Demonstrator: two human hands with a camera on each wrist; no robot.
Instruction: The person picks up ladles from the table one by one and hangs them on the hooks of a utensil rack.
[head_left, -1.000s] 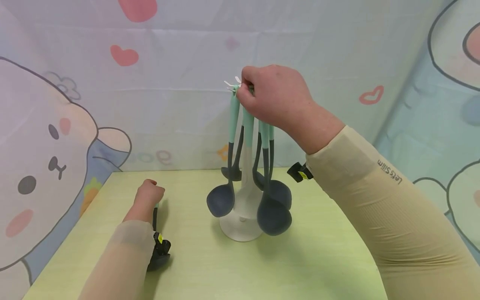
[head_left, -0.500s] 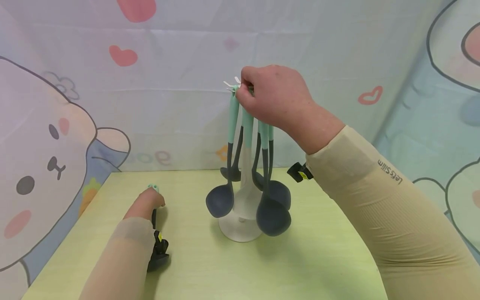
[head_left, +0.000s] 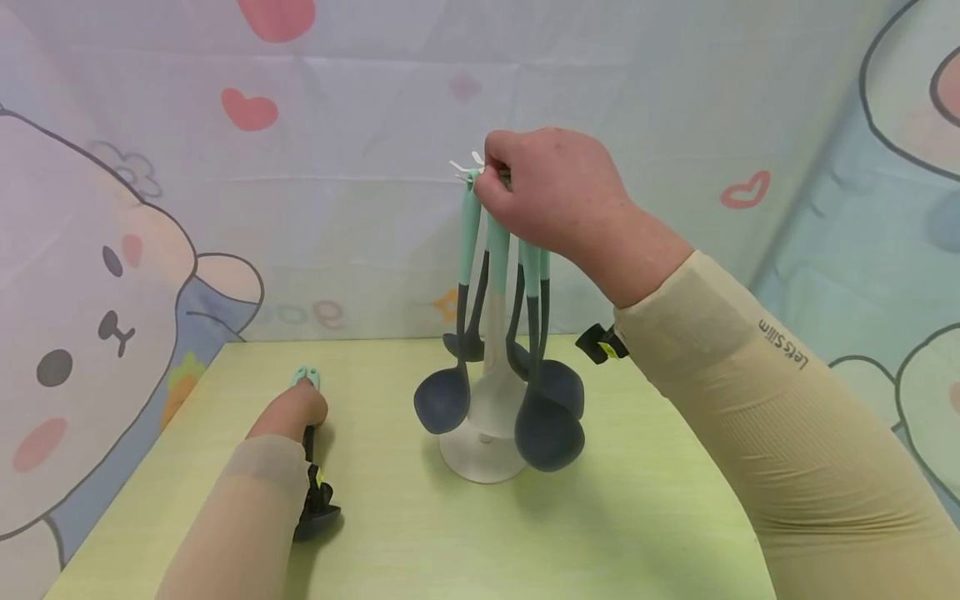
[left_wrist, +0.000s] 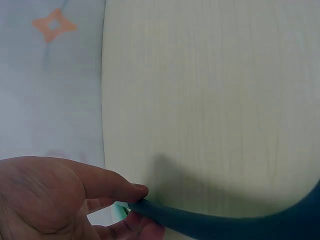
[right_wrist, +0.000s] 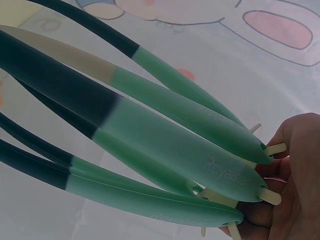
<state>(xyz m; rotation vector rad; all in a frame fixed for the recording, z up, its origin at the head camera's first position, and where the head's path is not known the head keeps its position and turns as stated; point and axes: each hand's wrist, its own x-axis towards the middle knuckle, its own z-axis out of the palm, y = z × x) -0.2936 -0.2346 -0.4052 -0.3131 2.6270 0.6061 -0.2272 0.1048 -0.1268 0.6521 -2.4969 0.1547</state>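
Observation:
At the table's left my left hand (head_left: pixel 294 408) pinches a kitchen utensil by its slim dark neck (left_wrist: pixel 200 220), thumb on top in the left wrist view. Its mint-green end (head_left: pixel 306 377) pokes out beyond the fingers, and its dark head (head_left: pixel 318 523) is partly hidden under my wrist. My right hand (head_left: pixel 558 187) grips the top of a white utensil stand (head_left: pixel 480 454), fingers curled behind its hooks (right_wrist: pixel 270 196). Several dark-headed utensils with mint handles hang there, among them a ladle (head_left: pixel 549 433) at front right and a rounded spoon (head_left: pixel 441 402) at left.
The pale yellow-green table (head_left: pixel 405 542) ends at the back against a printed cloth backdrop (head_left: pixel 360 225). A small black wrist camera (head_left: pixel 600 343) sits under my right sleeve, close to the hanging utensils.
My left hand has shifted slightly down toward the utensil's neck, and the mint-green end now shows beyond the fingers. My right hand and the stand stay put.

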